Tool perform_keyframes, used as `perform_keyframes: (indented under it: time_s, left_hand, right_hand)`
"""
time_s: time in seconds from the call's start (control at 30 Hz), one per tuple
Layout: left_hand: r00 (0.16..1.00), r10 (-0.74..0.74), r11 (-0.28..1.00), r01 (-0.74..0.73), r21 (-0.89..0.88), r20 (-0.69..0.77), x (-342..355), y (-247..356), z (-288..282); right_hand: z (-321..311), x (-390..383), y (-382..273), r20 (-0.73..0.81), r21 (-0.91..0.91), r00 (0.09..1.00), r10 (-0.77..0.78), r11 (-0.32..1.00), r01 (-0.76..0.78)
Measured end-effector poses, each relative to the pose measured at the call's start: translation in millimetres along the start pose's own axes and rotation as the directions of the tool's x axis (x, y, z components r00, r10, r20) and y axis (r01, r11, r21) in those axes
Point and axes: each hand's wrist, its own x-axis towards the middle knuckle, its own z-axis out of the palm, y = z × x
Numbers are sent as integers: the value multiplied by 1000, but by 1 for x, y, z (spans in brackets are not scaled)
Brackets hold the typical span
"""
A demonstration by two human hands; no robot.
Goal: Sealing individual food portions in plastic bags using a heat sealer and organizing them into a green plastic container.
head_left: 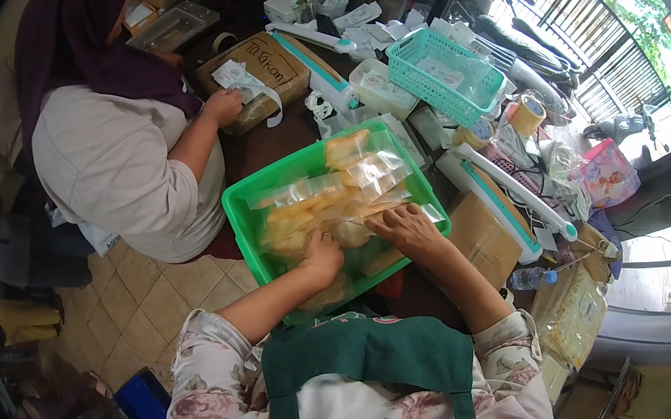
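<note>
A green plastic tub (249, 250) stands in front of me, holding several clear plastic packets (302, 214) of pale yellow contents; I cannot make out what they are. Low in the tub, my left hand (323, 258) has its fingers curled at the near side of one clear packet (349, 233). My right hand (410, 232) comes over the tub's right side, its fingers bent down on the same packet's upper right part. The fingertips of both hands are partly hidden by plastic and glare. More packets lie beyond, stacked toward the far rim.
On the left, a co-worker (125, 152) handles a taped cardboard box (270, 70). Sealing machines (495, 197) flank the tub's far and right sides. A turquoise basket (445, 72), tape rolls (526, 112), papers and a water bottle (533, 278) crowd the right of the table.
</note>
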Motion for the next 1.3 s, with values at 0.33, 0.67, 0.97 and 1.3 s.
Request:
perform_keyframes:
  time_s: [0.33, 0.67, 0.97, 1.3]
  left_hand:
    - [971, 93, 995, -100, -23, -219, 43, 31, 33]
    - [970, 27, 916, -120, -382, -241, 16, 3, -32]
    - [984, 19, -35, -174, -984, -175, -30, -56, -95]
    - [931, 327, -220, -93, -971, -164, 9, -63, -172]
  right_hand:
    - [-2, 3, 4, 15, 84, 1000, 23, 996, -25]
    - [-4, -9, 7, 58, 144, 995, 84, 985, -91]
    - [-43, -6, -12, 26, 441, 995, 99, 892, -100]
    - [-65, -16, -28, -58, 955, 897, 439, 287, -78]
